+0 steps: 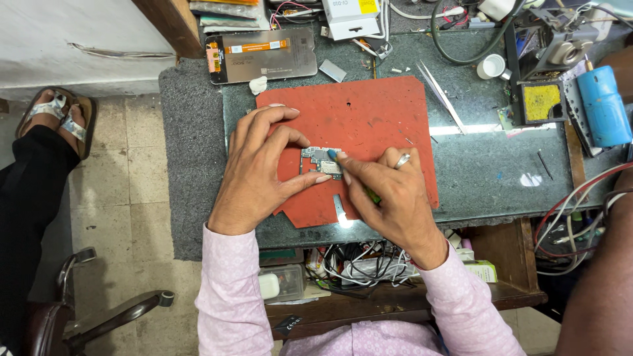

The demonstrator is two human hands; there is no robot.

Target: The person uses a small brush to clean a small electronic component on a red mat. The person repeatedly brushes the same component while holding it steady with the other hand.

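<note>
A small circuit board lies on a red mat on the workbench. My left hand pinches the board from the left, thumb at its lower edge and fingers at its upper edge. My right hand, with a ring on one finger, grips a thin tool with a blue tip and a green handle; the tip touches the board's right part. Both wrists wear pink sleeves.
A phone screen assembly lies at the back left, tweezers to the right of the mat. A blue cylinder, a yellow sponge tray and cables crowd the right. Another person's leg and sandalled foot are at the left.
</note>
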